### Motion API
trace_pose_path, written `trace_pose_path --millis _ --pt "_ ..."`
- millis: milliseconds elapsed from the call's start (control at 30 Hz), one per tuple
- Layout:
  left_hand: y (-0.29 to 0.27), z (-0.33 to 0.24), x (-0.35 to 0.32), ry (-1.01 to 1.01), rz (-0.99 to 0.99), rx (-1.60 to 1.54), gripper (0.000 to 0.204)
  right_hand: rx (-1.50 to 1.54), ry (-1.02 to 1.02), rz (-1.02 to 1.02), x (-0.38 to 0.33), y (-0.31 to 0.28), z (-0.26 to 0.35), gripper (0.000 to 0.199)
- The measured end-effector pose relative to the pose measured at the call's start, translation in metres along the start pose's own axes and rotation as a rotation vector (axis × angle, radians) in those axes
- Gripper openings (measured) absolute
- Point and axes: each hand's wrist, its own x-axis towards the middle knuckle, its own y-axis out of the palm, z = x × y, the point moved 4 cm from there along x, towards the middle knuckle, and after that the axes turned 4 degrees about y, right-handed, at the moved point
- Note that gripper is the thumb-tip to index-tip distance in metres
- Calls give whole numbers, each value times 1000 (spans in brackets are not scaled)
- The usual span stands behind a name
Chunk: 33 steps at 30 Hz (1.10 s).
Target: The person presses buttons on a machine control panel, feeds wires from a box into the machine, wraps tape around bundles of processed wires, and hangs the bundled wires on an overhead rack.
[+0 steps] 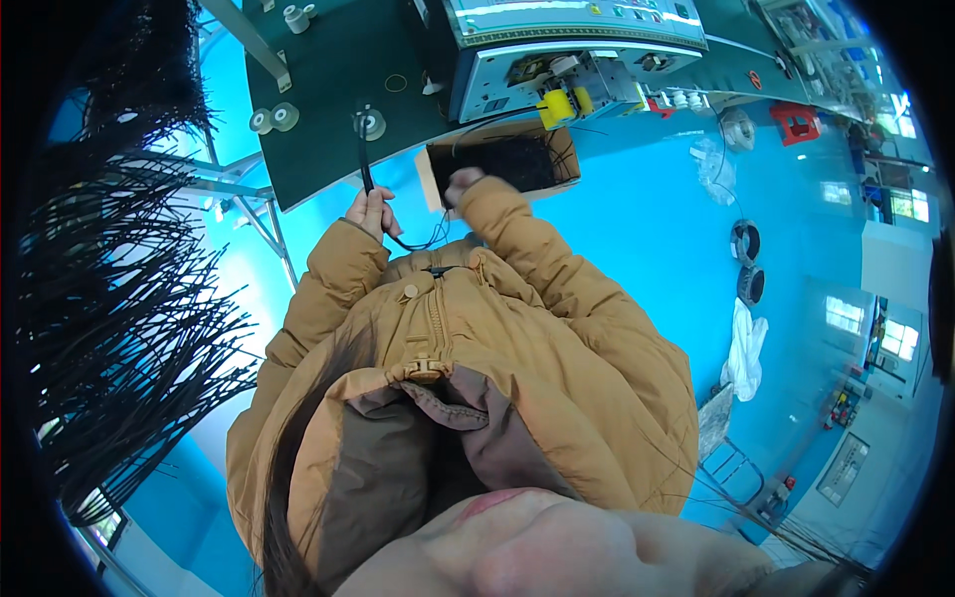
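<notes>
Just below the near edge of a dark green tabletop (323,85), held a slim bundle of black cable (364,164) in the left hand (372,212), fingers and thumb closed around it. Saw its upper length rising beyond the grip, over the table edge, to a round white spool (373,124); could not tell contact from mere overlap there. Below the grip, let its thin tail curve down and rightward, near the front of a tan padded jacket (567,328).

To the right of the grip, had the right hand (466,185) at the near left corner of a brown cardboard carton (434,181) with dark contents. Could not tell, because of blur, the spread of its fingers or anything within them. Above and right of both hands, noted yellow cylindrical parts (558,107) on a boxy machine (499,82).

Judged snagging a fair risk, from the loose tail dangling so near the carton's left flap and the right cuff (487,202). Reckoned also with slipping through the left fingers, from any pull on the upper end stronger than the hold. Thought a knock to the spool possible too, from a sideways swing of the cable beside it.
</notes>
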Motion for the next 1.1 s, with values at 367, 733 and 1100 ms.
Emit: trace_pose_path --millis 367,733,1100 --pt "-4 11 -12 49 58 139 31 1380 -151 -80 23 -63 3 37" --pt "-2 7 -7 -74 -7 78 25 1329 -71 -119 30 -43 -9 32" --pt "2 13 4 -157 111 152 28 -720 -429 -64 -4 -12 8 15"
